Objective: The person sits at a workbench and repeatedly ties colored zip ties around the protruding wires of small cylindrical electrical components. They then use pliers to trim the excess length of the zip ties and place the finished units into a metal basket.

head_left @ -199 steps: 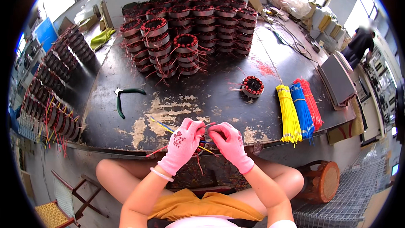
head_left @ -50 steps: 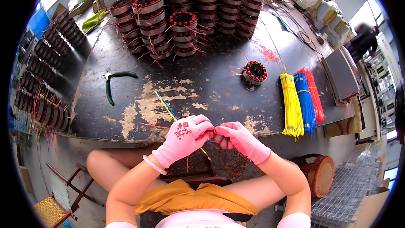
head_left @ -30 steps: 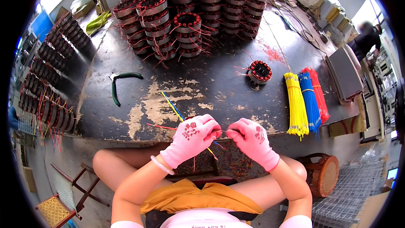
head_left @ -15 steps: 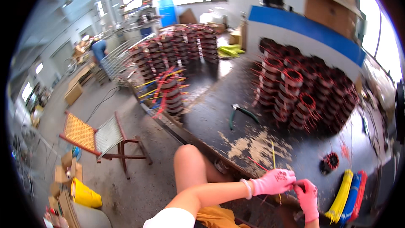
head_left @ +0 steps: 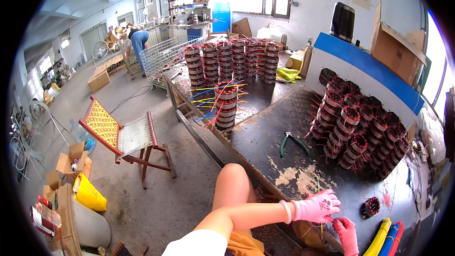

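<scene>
Yellow wire (head_left: 322,230) points away from me, my left hand (head_left: 316,207) across it, right hand (head_left: 346,233) right of it; can't tell either grip.

A thin yellow wire (head_left: 322,231) is positioned at the left hand (head_left: 316,207), between 4 and 5 o'clock from the centre of the view. One nearly straight section projects from the hand toward 12 o'clock, a second toward 6 o'clock. The hand conceals the middle portion; continuity between sections cannot be confirmed.
</scene>
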`<state>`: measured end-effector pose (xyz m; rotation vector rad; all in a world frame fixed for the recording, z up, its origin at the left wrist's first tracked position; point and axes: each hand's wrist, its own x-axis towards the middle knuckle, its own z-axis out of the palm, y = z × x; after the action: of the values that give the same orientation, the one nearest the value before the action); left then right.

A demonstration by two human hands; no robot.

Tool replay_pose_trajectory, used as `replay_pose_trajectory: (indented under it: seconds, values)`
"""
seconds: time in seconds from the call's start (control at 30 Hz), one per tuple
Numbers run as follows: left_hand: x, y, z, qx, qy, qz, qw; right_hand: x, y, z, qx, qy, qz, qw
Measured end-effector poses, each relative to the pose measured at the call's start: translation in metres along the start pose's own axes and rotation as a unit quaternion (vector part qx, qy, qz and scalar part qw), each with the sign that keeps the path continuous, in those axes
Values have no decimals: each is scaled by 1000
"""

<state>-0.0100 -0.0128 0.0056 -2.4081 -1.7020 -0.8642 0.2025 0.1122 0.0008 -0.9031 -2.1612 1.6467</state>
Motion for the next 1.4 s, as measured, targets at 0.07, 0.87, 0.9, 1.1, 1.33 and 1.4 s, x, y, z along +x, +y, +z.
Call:
replay_pose_trajectory:
  seconds: [0.07, 0.87, 0.9, 1.1, 1.33, 1.4]
  values:
    - [-11, -16, -14, -82, -37, 33, 995, 2, 4, 3, -29, 5, -10, 1000]
    - [-31, -44, -10, -26, -99, 81, 991, 33, -44, -13, -210, 23, 55, 976]
    - [-28, -44, -8, -28, -102, 79, 991, 40, -61, -13, -254, 54, 43, 965]
    - [-36, -49, -4, -92, -89, 61, 990, 123, -130, 89, -415, 4, -159, 896]
    - [-40, -49, 25, -206, 31, 110, 972, 243, -134, 221, -567, -57, -87, 817]
    - [-48, -51, 61, -151, 136, 108, 973, 267, -133, 245, -584, -83, -4, 807]
